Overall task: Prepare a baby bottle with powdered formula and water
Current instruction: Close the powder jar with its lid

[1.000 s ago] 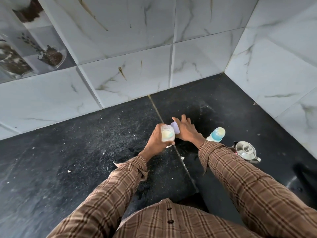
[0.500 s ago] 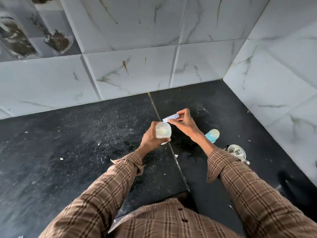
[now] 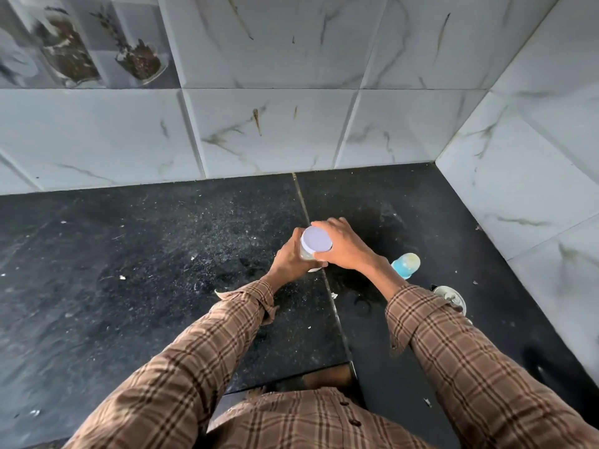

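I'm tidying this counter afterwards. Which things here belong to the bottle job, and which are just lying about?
In the job:
- jar, gripped by the left hand
- lid, set on the jar by the right hand
- baby bottle, standing to the right
- steel kettle, part hidden by the right sleeve

Lying about:
- crumbs on the counter

The left hand (image 3: 291,260) grips a small clear jar (image 3: 308,254) standing on the black counter (image 3: 162,254). The right hand (image 3: 343,251) curls its grip round the pale lid (image 3: 316,239) sitting on the jar's top. Just beyond the right wrist stands a blue baby bottle (image 3: 405,264), with a metal kettle (image 3: 452,298) near it by the checked sleeve (image 3: 453,351).
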